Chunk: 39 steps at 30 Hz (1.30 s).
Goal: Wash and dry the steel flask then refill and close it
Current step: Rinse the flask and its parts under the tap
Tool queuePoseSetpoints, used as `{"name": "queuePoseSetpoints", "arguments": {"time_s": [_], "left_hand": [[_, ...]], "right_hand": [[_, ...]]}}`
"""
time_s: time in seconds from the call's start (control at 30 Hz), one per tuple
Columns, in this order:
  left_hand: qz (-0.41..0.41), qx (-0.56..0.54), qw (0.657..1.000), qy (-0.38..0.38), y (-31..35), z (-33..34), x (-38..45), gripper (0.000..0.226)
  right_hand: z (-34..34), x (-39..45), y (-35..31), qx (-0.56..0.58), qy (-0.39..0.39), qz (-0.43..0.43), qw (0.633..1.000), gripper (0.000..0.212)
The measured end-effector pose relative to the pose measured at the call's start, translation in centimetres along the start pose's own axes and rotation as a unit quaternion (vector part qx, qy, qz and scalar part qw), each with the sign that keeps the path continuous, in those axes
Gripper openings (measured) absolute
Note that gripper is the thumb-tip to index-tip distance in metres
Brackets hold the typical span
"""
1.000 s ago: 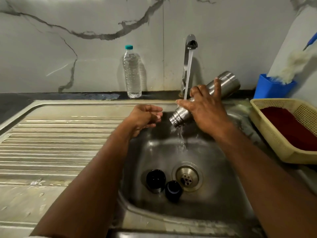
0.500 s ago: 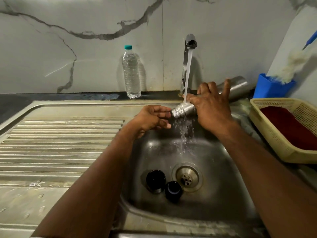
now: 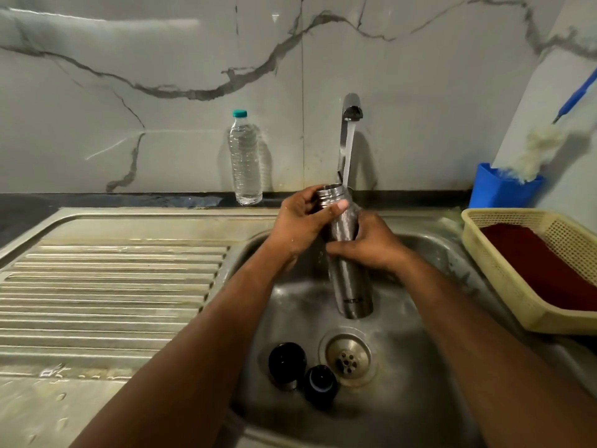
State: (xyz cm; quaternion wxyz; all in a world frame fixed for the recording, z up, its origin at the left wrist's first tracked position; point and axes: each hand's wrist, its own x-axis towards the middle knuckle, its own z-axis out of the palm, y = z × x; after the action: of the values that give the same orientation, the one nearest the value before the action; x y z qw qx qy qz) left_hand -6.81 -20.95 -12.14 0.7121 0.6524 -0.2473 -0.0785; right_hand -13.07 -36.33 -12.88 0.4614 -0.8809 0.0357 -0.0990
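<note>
Draining board (image 3: 106, 286): ribbed steel on the far left, wet, with nothing on it.
Plastic bottle (image 3: 245, 156): stands upright against the marble wall, capped, well apart from the basin.
Two dark caps (image 3: 287, 363): lie on the sink floor just left of the drain (image 3: 347, 358), one touching the other; likely the flask's lid parts, not yet washed or fitted.
Left hand (image 3: 298, 226): fingers (image 3: 336, 206) clamped round the neck of the steel flask (image 3: 349, 273), thumb across the front just below the rim.
Steel flask: held nearly upright over the sink (image 3: 420, 399), clear of its floor, its open mouth under the tap (image 3: 350, 108); the stream meets the rim.
Right hand (image 3: 371, 242): fingers wrapped round the middle of the body from the right, closed on it.
Step in hand: rinsing or filling the inside, by my reading; drying, refilling and closing remain.
Risk, slip: wet steel and wet palms; as the flask takes on water it gets heavier and could slide down and hit the caps or drain.
Risk, splash: the stream lands at the rim's edge rather than its centre, so water may spray outward.
Yellow basket (image 3: 504, 286): at the right of the sink, holding something dark red, close enough to get wet.
Blue holder (image 3: 504, 189): behind it, with a brush leaning in.
</note>
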Motion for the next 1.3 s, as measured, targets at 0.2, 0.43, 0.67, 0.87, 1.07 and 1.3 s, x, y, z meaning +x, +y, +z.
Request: {"name": "queuePoseSetpoints", "arguments": {"time_s": [0.2,0.43,0.67,0.87,1.07,1.3], "left_hand": [[0.01,-0.008,1.0,0.01,0.5,1.8,0.5,0.053],[0.003,-0.062,0.997,0.04,1.4,2.2,2.3,0.048],[-0.103,-0.057,0.993,-0.004,2.7,1.4,5.0,0.048],[-0.125,-0.029,0.976,0.179,3.0,4.0,5.8,0.03],[-0.086,-0.083,0.958,0.26,4.3,4.0,5.7,0.035],[-0.053,-0.166,0.963,0.207,5.1,0.7,4.2,0.02]], "right_hand": [[0.9,-0.6,1.6,0.126,0.018,-0.01,0.992,0.053],[1.5,-1.2,2.5,0.101,0.062,-0.008,0.993,0.074],[1.8,-1.2,1.2,0.168,-0.016,0.046,0.985,0.058],[3.5,-0.8,0.0,-0.032,0.185,0.069,0.98,0.088],[3.8,-0.8,-0.4,-0.122,0.22,0.028,0.968,0.092],[1.3,-1.7,1.1,0.215,-0.058,0.157,0.962,0.064]]}}
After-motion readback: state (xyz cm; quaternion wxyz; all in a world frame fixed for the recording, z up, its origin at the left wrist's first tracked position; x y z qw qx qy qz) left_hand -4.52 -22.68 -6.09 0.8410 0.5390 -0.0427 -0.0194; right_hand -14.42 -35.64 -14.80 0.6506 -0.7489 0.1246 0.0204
